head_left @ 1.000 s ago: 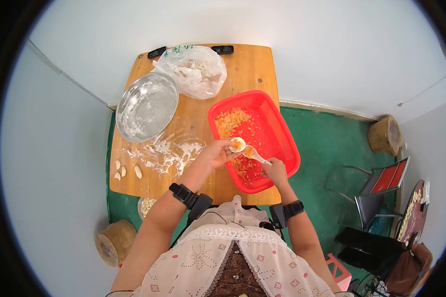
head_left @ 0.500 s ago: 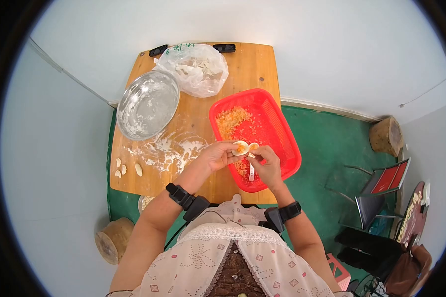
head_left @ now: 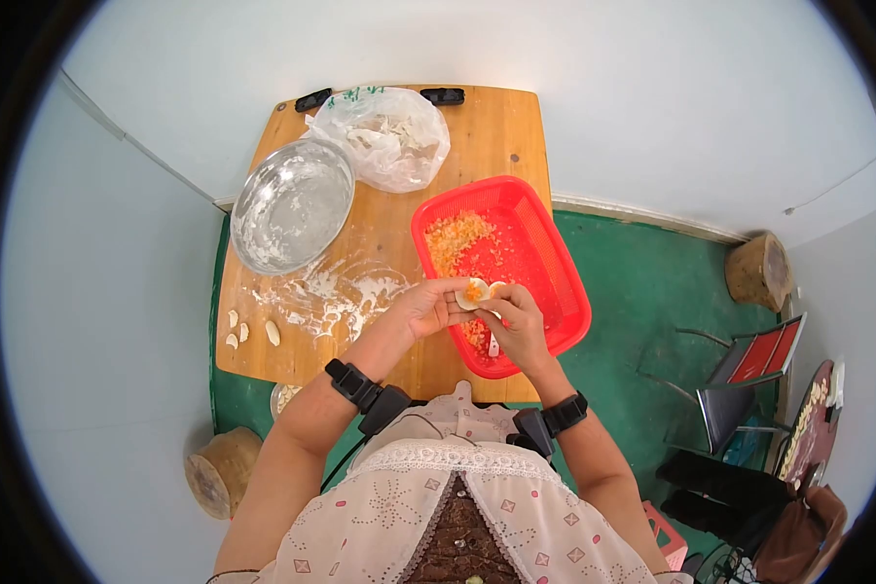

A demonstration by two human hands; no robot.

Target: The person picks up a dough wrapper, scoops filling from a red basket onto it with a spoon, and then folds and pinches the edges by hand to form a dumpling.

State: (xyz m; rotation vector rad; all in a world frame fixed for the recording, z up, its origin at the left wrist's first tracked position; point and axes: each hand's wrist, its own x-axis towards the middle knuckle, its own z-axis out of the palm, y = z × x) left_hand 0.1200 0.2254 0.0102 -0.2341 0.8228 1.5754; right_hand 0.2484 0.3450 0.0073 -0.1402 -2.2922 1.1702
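Over the near part of a red plastic basket point(head_left: 532, 234), my left hand point(head_left: 430, 307) holds a round dumpling wrapper point(head_left: 465, 301) with a little orange filling on it. My right hand point(head_left: 518, 329) is closed on a white spoon point(head_left: 493, 347), its handle pointing down toward me and mostly covered by the fingers. The spoon's bowl is right at the wrapper's right edge. Chopped orange and pale filling point(head_left: 453, 239) lies heaped along the basket's left side, with scattered bits on the bottom.
On the wooden table point(head_left: 492, 127) stand a floury metal basin point(head_left: 297, 209) and a plastic bag point(head_left: 399, 161) with white contents. Spilled flour point(head_left: 360, 297) covers the middle. Several shaped dumplings point(head_left: 273, 334) lie at the left. Log stools point(head_left: 222, 472) and a chair point(head_left: 740, 375) stand around.
My right hand has shifted slightly left and up, bringing the spoon against the wrapper; its fingers now cover more of the handle. My left hand has barely moved.
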